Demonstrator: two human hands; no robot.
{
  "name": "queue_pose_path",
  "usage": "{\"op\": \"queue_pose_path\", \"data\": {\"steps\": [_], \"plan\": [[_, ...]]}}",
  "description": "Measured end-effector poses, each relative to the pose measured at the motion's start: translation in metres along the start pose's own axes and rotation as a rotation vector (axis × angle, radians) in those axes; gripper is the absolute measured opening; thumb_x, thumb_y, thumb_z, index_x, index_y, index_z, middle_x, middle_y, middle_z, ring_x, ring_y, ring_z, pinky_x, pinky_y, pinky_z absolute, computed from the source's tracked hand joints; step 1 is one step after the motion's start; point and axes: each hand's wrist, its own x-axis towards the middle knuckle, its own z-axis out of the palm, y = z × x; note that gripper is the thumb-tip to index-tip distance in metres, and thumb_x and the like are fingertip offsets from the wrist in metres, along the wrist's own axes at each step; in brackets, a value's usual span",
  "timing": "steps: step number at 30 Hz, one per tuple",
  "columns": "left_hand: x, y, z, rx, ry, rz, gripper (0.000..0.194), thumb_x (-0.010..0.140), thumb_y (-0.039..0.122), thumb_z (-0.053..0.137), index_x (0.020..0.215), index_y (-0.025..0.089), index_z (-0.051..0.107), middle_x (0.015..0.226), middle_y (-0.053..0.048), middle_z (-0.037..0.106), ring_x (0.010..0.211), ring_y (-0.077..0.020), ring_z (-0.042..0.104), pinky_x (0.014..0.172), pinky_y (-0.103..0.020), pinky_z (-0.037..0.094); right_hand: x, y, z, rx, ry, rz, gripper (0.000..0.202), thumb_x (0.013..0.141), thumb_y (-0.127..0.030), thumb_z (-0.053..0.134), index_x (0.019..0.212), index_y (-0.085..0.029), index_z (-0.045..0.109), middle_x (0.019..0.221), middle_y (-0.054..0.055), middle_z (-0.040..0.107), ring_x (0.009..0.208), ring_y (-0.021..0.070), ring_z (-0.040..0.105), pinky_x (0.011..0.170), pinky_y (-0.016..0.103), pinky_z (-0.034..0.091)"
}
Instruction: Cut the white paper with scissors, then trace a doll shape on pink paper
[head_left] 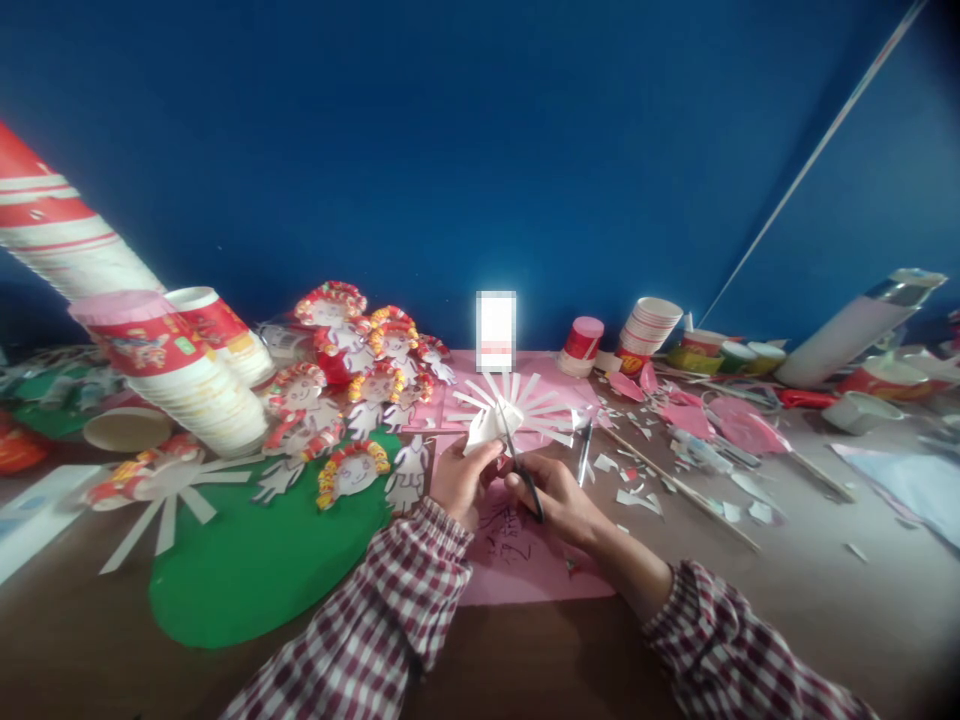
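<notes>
My left hand (466, 480) pinches a small piece of white paper (484, 428) near the middle of the view. In my right hand (555, 492) is a pair of scissors with dark handles (531, 488), its blades pointing up against the white paper. Just beyond both hands, a paper cup cut into white strips (536, 400) lies fanned out on pink paper (517, 580). Dark handwriting marks the pink paper below my hands. A pen (583, 452) lies to the right of the scissors.
Paper figures with red and yellow edging (352, 475) lie around a green sheet (262, 570) on the left, beside stacked paper cups (180, 370). Scraps (637, 500), a thin stick (682, 492), pink cut-outs (746, 425) and more cups (651, 330) are on the right. A blue wall (375, 150) stands behind.
</notes>
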Motion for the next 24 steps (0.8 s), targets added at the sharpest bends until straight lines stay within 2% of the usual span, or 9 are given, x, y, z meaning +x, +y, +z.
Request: {"op": "queue_pose_path", "data": {"steps": [15,24], "plan": [[0.0057,-0.005,-0.005,0.022,0.002,0.028,0.025,0.056,0.024,0.077,0.072,0.012,0.063,0.058,0.0,0.061,0.051,-0.0097,0.054,0.047,-0.021,0.041,-0.0012,-0.0029,-0.0018,-0.054,0.009,-0.022,0.035,0.08,-0.045,0.06,0.092,-0.012,0.06,0.064,-0.002,0.05,0.056,0.0091,0.044,0.051,0.02,0.035],[0.0026,0.0004,-0.0017,0.034,0.012,-0.005,0.025,0.054,0.025,0.077,0.069,0.012,0.062,0.054,0.001,0.059,0.047,-0.0095,0.053,0.046,-0.021,0.038,-0.0011,-0.0045,-0.002,-0.083,0.011,-0.025,0.036,0.079,-0.047,0.059,0.088,-0.012,0.06,0.065,-0.002,0.049,0.057,0.0096,0.042,0.051,0.021,0.034]]}}
